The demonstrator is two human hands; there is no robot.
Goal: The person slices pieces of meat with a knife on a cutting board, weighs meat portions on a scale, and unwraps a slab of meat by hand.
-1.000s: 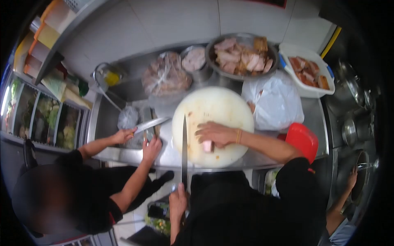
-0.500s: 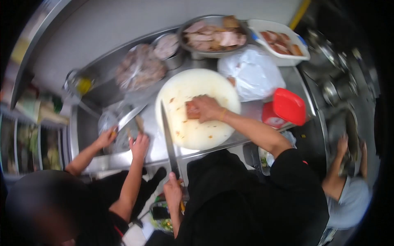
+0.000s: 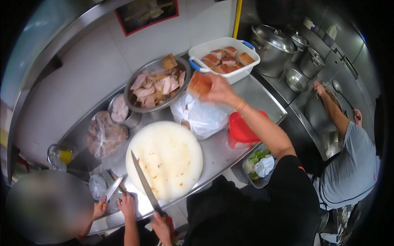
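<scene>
Aloft, your right hand (image 3: 219, 90) pinches a block of meat (image 3: 198, 85) above the bag (image 3: 203, 121), near bowl (image 3: 150, 109) and tub (image 3: 242, 74); your left hand (image 3: 161, 228) grips a knife (image 3: 147, 184), its blade over the board (image 3: 168, 143).

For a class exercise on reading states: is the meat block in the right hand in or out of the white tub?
Out: the right hand grips the meat block outside the white tub, beyond its rim.

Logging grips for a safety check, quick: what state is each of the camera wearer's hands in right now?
Left hand: closed, holding the knife by its handle.
Right hand: closed, holding a piece of meat.
</scene>
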